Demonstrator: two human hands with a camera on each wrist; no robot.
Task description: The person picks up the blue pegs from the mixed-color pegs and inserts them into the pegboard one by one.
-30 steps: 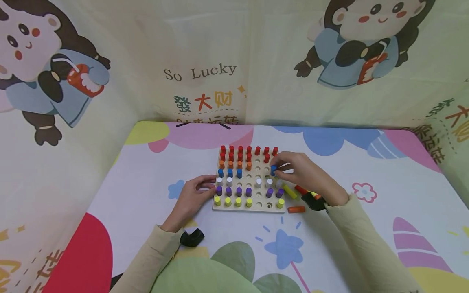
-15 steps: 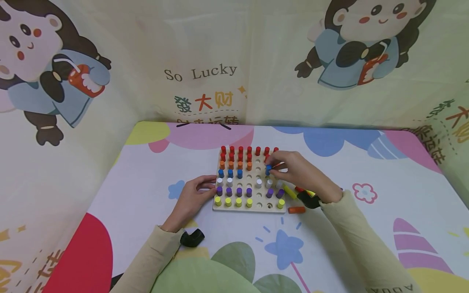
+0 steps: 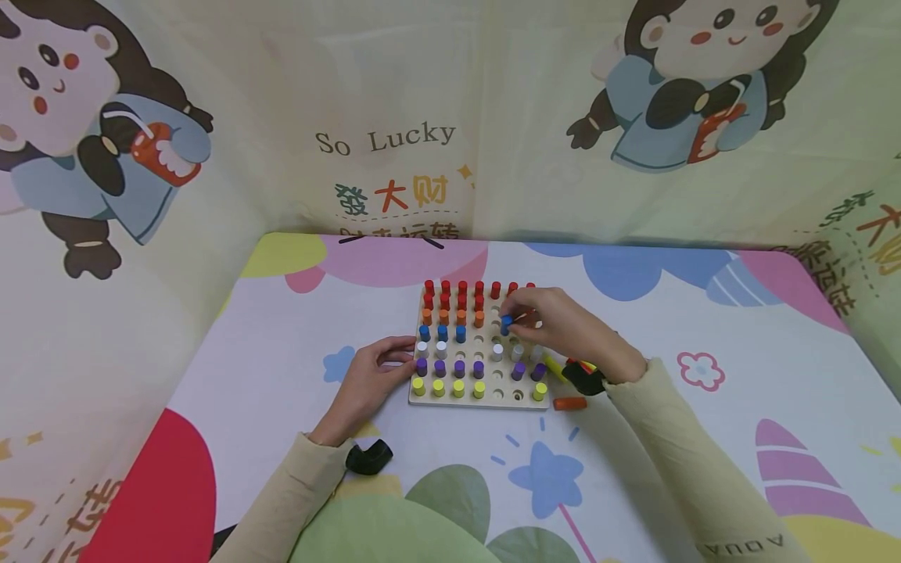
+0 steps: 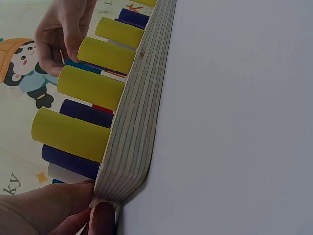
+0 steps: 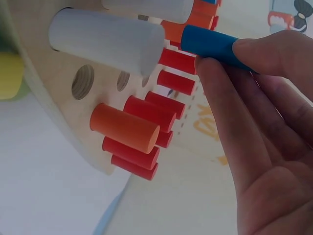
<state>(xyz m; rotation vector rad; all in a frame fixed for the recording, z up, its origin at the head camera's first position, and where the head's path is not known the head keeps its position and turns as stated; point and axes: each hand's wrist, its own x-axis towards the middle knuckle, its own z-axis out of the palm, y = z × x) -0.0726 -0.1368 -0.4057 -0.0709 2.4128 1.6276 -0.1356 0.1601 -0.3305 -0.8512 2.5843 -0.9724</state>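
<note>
A wooden pegboard (image 3: 508, 383) lies on the table with rows of red, orange, blue, white, purple and yellow pegs. At its left side my left hand (image 3: 362, 387) pinches the edge; in the left wrist view, thumb (image 4: 54, 203) and a finger meet the board's corner (image 4: 122, 171). My right hand (image 3: 570, 324) holds a blue peg (image 3: 506, 324) between thumb and fingers, above the board near the row of three blue pegs (image 3: 442, 334). In the right wrist view that blue peg (image 5: 208, 43) is clear of the board, near a white peg (image 5: 107, 41). Several holes are bare.
Right of the board lie loose pegs: an orange one (image 3: 570, 403), a yellow one (image 3: 554, 367) and others partly hidden under my right wrist. A printed cloth (image 3: 281, 469) covers the table, and a printed curtain (image 3: 394, 78) hangs behind.
My right hand has moved left over the board, carrying the blue peg from near the right edge toward the middle columns. My left hand has stayed at the board's left edge.
</note>
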